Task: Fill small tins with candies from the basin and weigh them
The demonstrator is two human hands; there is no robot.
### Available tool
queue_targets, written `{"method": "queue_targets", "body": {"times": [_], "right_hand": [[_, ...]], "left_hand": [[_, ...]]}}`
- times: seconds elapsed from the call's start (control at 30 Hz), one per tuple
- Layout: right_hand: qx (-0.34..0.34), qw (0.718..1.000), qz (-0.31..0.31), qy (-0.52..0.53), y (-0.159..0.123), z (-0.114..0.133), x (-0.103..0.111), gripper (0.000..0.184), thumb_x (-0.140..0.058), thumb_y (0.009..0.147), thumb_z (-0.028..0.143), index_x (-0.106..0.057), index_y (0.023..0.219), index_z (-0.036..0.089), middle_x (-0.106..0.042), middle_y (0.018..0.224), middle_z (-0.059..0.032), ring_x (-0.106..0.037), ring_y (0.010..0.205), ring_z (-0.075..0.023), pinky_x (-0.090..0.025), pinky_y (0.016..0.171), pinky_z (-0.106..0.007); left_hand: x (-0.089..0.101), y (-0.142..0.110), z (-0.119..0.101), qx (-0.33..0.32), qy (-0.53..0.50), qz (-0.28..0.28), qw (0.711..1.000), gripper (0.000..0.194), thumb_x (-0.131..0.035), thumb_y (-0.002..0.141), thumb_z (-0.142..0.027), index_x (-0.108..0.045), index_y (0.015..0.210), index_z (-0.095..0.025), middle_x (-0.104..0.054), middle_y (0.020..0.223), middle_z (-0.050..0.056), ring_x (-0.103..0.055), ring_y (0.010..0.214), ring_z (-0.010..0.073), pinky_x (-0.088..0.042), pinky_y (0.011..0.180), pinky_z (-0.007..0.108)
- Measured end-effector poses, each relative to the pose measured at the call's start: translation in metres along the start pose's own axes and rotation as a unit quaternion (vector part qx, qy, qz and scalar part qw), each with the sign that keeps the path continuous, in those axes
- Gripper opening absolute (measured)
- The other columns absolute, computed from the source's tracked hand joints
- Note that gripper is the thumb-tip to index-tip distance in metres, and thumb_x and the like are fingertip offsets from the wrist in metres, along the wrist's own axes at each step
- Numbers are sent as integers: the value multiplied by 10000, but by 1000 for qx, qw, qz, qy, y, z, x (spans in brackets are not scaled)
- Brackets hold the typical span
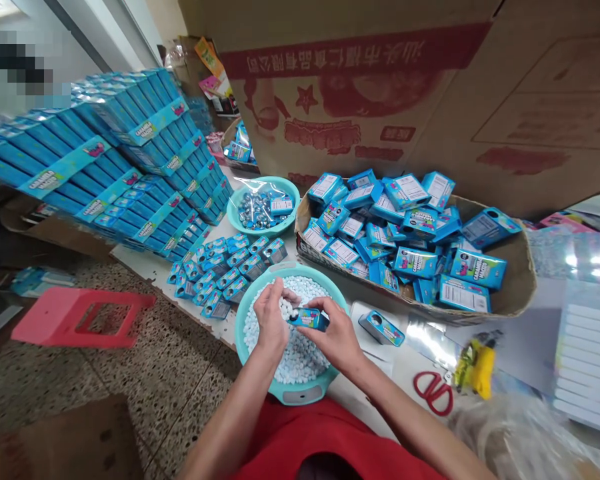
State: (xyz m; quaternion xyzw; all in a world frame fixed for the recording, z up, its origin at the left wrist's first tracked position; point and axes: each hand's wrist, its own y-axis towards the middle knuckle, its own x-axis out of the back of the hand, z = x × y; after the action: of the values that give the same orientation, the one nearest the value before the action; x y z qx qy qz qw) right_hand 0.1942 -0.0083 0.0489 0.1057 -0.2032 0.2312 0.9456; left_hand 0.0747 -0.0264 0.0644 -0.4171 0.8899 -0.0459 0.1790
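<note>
Over a turquoise basin (242, 363) full of small white candies (300, 360), both my hands meet. My left hand (271, 319) is cupped around some of the candies, its fingers at the open end of a small box. That blue candy box (307, 318) lies tilted on its side, gripped between the thumb and fingers of my right hand (337, 333). Another blue box (383, 328) with a round opening rests on the table, right of the basin. Left of the basin, several similar boxes (223, 273) stand in rows.
A low cardboard carton (523, 287) heaped with blue boxes stands behind on the right. A second turquoise basin (237, 223) holds shiny small pieces. Tall stacks of wrapped boxes (155, 133) rise at left. Red-handled scissors (434, 392) and a yellow cutter (483, 373) lie at right; a red stool (75, 317) stands below left.
</note>
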Motion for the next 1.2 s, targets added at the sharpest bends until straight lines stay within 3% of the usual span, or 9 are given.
{"method": "queue_targets", "body": {"times": [0.13, 0.33, 0.63, 0.83, 0.9, 1.0, 1.1, 1.13, 1.2], "right_hand": [[-3, 1000, 0, 4, 0, 1, 0, 261, -679, 675, 240, -556, 905, 233, -646, 918, -24, -588, 902, -232, -432, 814, -384], [-16, 999, -9, 33, -2, 6, -3, 268, -657, 670, 190, -556, 914, 235, -635, 919, -22, -573, 902, -226, -434, 814, -378], [-27, 999, -10, -20, 0, 12, -12, 343, -751, 608, 195, -578, 900, 248, -655, 861, 12, -597, 854, -202, -425, 777, -310], [-26, 994, 16, -100, 5, -1, -7, 443, -788, 613, 346, -561, 984, 264, -669, 909, 32, -604, 903, -186, -408, 799, -279], [-35, 994, 17, -103, 4, 0, -4, 424, -778, 632, 353, -560, 984, 260, -670, 906, 32, -606, 902, -180, -410, 790, -270], [-25, 995, 8, -96, 2, 1, -2, 409, -763, 650, 357, -562, 994, 261, -671, 931, 26, -605, 925, -180, -403, 825, -277], [-25, 996, -2, -89, 0, -1, 1, 404, -769, 645, 335, -569, 986, 257, -678, 930, 22, -614, 920, -184, -410, 832, -285], [-27, 996, -4, -79, -1, -3, 4, 399, -776, 640, 323, -573, 976, 251, -679, 924, 22, -621, 903, -179, -418, 819, -278], [-28, 998, -18, -46, -4, -5, 13, 399, -785, 634, 307, -578, 968, 238, -678, 932, 15, -629, 885, -163, -433, 800, -258]], "left_hand": [[0, -3, 0, -1, 3, 0, 1000, 316, -617, 737, -418, -541, 577, -157, -564, 600, 8, -581, 591, 136, -437, 583, 245], [-1, -8, -2, -55, 27, -2, 998, 338, -579, 779, -410, -520, 551, -167, -578, 605, 11, -585, 610, 139, -450, 642, 268], [-1, -2, -10, -58, 84, 3, 995, 210, -628, 725, -341, -541, 644, -167, -520, 503, -49, -486, 449, 98, -409, 467, 224], [-11, 3, -6, -14, 76, 86, 993, 173, -676, 651, -302, -580, 668, -159, -526, 503, -41, -391, 371, 62, -196, 317, 199], [-13, 0, -7, 13, 76, 90, 993, 199, -723, 611, -300, -590, 657, -159, -519, 496, -37, -396, 382, 64, -186, 311, 208], [-13, -3, -8, -17, 73, 78, 994, 191, -745, 620, -301, -595, 666, -193, -523, 518, -36, -415, 404, 72, -190, 306, 222], [-10, -1, -6, 11, 109, 149, 983, 172, -729, 655, -343, -613, 671, -216, -516, 532, -27, -389, 375, 64, -170, 290, 240], [-8, 2, -4, 20, 118, 152, 981, 173, -728, 655, -352, -616, 672, -220, -514, 528, -24, -384, 368, 66, -167, 286, 244], [-1, 13, 0, -1, 138, 103, 985, 174, -703, 679, -380, -608, 682, -234, -513, 523, -24, -397, 377, 81, -185, 290, 242]]}}
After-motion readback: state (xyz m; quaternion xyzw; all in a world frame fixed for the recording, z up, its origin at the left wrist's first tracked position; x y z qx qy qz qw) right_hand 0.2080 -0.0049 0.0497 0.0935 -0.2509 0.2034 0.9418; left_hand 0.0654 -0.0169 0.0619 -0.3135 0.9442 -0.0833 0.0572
